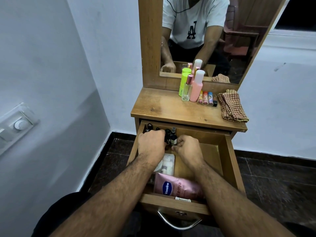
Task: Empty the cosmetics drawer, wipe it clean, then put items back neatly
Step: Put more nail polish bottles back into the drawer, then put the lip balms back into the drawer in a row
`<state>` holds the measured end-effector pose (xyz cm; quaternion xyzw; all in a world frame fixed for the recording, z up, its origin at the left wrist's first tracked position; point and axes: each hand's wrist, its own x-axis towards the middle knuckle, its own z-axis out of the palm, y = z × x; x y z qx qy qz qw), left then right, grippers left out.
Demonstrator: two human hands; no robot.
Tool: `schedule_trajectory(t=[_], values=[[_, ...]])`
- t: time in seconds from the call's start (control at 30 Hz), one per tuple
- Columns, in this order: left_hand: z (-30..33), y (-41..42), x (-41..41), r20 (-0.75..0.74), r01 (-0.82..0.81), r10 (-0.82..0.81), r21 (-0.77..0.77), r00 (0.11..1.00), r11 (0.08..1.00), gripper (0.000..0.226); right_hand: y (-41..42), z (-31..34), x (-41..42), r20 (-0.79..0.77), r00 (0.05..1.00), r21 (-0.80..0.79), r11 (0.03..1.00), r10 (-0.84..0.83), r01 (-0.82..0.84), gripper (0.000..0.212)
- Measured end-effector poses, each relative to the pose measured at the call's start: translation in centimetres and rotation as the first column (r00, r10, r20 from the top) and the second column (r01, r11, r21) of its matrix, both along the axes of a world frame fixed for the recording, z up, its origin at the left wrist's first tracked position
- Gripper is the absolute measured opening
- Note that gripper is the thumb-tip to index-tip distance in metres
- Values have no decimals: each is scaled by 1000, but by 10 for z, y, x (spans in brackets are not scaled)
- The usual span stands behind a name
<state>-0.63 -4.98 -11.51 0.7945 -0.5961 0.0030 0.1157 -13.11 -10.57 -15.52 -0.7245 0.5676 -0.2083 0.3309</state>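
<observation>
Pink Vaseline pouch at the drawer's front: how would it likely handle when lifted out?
The pink Vaseline pouch looks soft-sided and lies flat, so it would probably sag rather than stay stiff. Its glossy film may be slippery. Lying flat, it seems unlikely to roll.

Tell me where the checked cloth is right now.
In the head view, the checked cloth lies folded on the right end of the dresser top, just right of the row of small lip balm tubes and above the open drawer.
</observation>
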Motion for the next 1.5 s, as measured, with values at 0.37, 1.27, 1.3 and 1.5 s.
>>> schedule_trajectory(t=[0.37,1.27,1.3,1.5], values=[[-4,-6,1,-4,-11,11,-1,1000,1000,26,2,3,2,-12,1000,0,1000,-9,9,27],[-6,-2,4,-109,6,-15,-78,994,997,26,5,15,-10,-2,1000,14,1000,3,-3,16],[-4,0,6,-130,-3,-9,-94,992,996,26,5,17,-13,-21,1000,-16,1000,-3,2,14],[13,9,1,-197,2,-37,-176,980,984,24,7,46,-41,38,998,-174,984,-40,46,9]])
